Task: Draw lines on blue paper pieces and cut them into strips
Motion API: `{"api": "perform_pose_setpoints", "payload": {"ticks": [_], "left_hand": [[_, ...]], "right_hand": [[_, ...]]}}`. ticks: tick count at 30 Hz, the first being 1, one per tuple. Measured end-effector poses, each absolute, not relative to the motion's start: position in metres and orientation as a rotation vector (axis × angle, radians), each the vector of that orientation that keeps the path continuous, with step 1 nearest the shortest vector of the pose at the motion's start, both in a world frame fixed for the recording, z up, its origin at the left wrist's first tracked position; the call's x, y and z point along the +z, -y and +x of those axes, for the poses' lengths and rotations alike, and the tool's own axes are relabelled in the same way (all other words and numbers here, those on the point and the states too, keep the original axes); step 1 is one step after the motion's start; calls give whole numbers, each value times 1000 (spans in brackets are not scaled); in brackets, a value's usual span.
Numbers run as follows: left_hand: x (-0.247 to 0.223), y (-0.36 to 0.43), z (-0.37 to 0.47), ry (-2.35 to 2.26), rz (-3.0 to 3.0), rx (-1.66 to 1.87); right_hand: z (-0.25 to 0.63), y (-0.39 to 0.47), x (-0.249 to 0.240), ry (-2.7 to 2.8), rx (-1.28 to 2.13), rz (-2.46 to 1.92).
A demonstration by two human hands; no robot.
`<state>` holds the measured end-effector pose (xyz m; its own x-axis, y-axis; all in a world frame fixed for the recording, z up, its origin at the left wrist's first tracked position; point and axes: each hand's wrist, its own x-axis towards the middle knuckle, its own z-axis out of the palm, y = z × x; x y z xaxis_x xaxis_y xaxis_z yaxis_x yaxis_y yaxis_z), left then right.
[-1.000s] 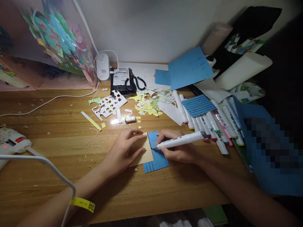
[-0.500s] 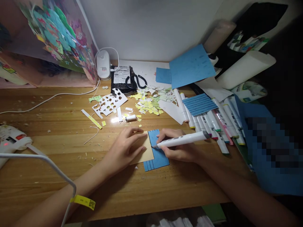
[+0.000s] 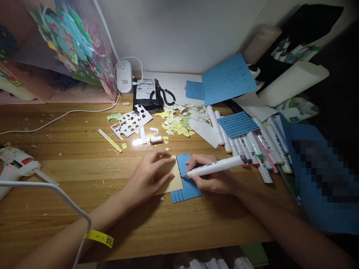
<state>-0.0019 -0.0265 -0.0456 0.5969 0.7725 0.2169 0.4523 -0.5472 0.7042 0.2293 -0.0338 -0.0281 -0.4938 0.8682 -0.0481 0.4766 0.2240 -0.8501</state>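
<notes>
My left hand [image 3: 154, 170] lies spread on a cream card [image 3: 174, 183], its fingers pressing the card onto a blue card [image 3: 193, 186]. Dark parallel lines show on the blue card's lower left part. In my right hand [image 3: 210, 175] is a white marker [image 3: 217, 167] with a grey end, gripped between thumb and fingers. The marker's tip touches or nearly touches the blue card close to the cream card's right edge. My left palm and fingers hide the left part of the cream card.
Paper scraps [image 3: 179, 123], a punched white sheet [image 3: 131, 123] and black-handled scissors [image 3: 161, 95] lie farther back. Several markers [image 3: 263, 149] and a lined blue card [image 3: 238, 124] are at right. A glue gun [image 3: 19, 164] and white cable [image 3: 70, 203] stand left.
The view has shifted very slightly. My right hand and the marker tip have barely moved along the cream card's edge; my left hand stays in place.
</notes>
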Motion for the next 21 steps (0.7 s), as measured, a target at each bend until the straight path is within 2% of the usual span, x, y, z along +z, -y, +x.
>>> {"api": "perform_pose_setpoints", "payload": {"ticks": [21], "left_hand": [[-44,28,-4,-981,2197,673]], "right_hand": [[230,35,-30,2134,1166,-1159]]}}
